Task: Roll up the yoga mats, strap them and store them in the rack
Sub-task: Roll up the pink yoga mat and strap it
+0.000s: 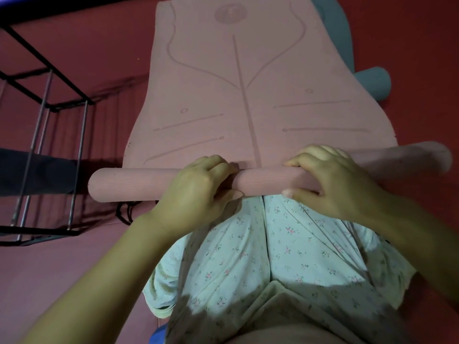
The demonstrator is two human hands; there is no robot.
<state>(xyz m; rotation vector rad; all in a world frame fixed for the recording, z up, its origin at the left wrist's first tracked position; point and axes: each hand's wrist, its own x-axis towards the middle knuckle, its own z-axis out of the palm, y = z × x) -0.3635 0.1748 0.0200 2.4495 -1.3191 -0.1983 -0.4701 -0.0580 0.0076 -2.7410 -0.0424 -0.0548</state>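
Dim rm, wide-angle warp, edges soft.

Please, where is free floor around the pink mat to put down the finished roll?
Bare red floor lies between the pink mat and the black rack, and also near the person's left arm. To the right it is crowded: a teal mat lies under and beside the pink mat. Both hands grip the roll.

Looks like a home room: red carpeted floor [62, 269], black metal-frame rack [47, 105] at left, pale floral nightdress [260, 256] near.
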